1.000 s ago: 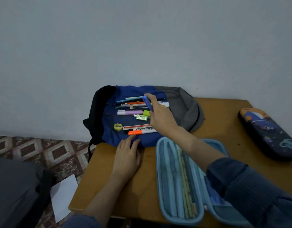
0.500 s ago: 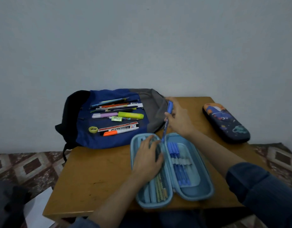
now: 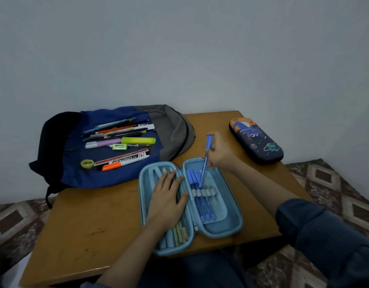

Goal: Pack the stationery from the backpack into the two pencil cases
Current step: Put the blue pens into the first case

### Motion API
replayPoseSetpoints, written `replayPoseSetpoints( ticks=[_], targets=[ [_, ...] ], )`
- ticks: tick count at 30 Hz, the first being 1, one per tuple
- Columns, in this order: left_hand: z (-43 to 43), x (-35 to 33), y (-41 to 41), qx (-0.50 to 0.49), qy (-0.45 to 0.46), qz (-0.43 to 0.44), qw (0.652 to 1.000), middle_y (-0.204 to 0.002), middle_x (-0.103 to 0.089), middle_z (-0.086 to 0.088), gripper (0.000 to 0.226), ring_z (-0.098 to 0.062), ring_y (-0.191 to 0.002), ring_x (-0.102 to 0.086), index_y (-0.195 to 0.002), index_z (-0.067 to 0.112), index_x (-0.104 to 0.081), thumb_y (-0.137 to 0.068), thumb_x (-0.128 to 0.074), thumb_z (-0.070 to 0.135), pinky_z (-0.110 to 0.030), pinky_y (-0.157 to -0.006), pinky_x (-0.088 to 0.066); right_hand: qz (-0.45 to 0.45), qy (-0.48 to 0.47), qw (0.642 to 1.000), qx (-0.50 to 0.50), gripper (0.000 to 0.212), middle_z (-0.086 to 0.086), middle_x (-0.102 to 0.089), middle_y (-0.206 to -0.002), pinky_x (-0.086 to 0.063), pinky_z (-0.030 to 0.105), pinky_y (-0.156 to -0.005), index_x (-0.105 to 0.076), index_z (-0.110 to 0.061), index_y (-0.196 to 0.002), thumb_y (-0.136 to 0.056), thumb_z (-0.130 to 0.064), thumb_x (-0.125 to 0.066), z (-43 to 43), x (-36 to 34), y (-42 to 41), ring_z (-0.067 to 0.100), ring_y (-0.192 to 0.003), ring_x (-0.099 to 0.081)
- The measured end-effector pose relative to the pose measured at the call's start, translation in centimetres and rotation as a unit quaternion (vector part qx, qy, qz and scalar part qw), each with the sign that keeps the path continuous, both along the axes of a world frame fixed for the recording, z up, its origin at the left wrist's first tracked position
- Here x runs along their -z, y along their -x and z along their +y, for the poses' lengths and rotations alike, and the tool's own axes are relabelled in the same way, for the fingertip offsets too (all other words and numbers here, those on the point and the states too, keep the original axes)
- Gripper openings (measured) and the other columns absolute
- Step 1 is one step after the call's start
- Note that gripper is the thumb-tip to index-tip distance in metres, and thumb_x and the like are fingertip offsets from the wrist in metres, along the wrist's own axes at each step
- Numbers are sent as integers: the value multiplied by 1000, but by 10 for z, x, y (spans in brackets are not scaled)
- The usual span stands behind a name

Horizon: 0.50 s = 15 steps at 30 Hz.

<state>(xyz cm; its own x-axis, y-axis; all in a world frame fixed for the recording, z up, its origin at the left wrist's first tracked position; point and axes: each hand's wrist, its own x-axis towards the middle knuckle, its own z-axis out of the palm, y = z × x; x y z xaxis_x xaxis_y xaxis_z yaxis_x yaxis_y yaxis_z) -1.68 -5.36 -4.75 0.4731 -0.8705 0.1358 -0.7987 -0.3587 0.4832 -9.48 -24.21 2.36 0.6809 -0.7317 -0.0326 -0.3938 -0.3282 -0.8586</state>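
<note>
The right grip [image 3: 217, 152] pinches a blue pen [image 3: 204, 163], tip down at the elastic loops of the open light-blue pencil case [image 3: 225, 230]; the left grip [image 3: 169, 197], fingers spread, presses flat on its other half.

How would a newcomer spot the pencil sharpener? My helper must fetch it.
Look at the blue-and-grey backpack lying flat at the wooden table's far left. On its near left part sits the small round yellow-green sharpener, left of the orange-capped marker; it's the only round item there.
</note>
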Motion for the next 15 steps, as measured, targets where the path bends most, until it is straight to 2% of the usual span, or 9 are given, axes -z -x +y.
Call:
replayPoseSetpoints(
  ticks=[2, 4, 6, 9, 12, 15],
  targets=[
    [0, -1, 0, -2, -1, 3, 1000, -156, -12, 9, 65, -11, -144, 4, -144, 30, -28, -86, -19, 59, -32, -118, -3, -26, -61, 997, 29, 48, 16, -54, -76, -38, 21, -32, -33, -22, -118, -86, 14, -36, -3, -1, -2, 12, -35, -48],
    [1, -2, 0, -1, -4, 2, 1000, -156, -12, 10, 58, -10, -144, 5, -144, 30, -27, -92, -25, 55, -31, -117, -3, -57, -95, 992, 55, 47, 14, -53, -71, -41, 22, -34, -39, -20, -115, -85, 16, -38, -6, -3, -2, 13, -35, -47],
    [1, -2, 0, -1, -3, 5, 1000, -156, -12, 9, 52, -10, -144, 5, -144, 30, -27, -96, -32, 49, -31, -117, -2, -75, -77, 992, 66, 36, 12, -53, -68, -44, 23, -36, -44, -18, -116, -89, 5, -52, -8, -3, 0, 12, -37, -47],
    [1, -3, 1, -1, 1, 9, 1000, -156, -12, 9, 51, -11, -144, 4, -144, 29, -28, -96, -35, 46, -32, -118, -3, -92, -23, 993, 64, 30, 14, -51, -65, -41, 27, -42, -48, -21, -107, -85, -10, -65, -9, 0, 3, 19, -46, -44],
    [1, -2, 0, -2, 4, 9, 1000, -156, -13, 9, 51, -11, -144, 3, -144, 29, -29, -96, -36, 45, -32, -118, -4, -87, 20, 994, 67, 30, 17, -52, -66, -41, 33, -52, -52, -23, -102, -83, -2, -62, -6, 8, 3, 24, -56, -45],
    [0, -3, 0, -4, 7, 10, 1000, -156, -14, 8, 51, -12, -144, 2, -144, 29, -29, -96, -37, 45, -33, -119, -5, -65, 39, 996, 56, 35, 25, -57, -72, -41, 30, -47, -54, -19, -114, -85, 1, -55, -2, 11, 2, 23, -54, -46]
  ],
)
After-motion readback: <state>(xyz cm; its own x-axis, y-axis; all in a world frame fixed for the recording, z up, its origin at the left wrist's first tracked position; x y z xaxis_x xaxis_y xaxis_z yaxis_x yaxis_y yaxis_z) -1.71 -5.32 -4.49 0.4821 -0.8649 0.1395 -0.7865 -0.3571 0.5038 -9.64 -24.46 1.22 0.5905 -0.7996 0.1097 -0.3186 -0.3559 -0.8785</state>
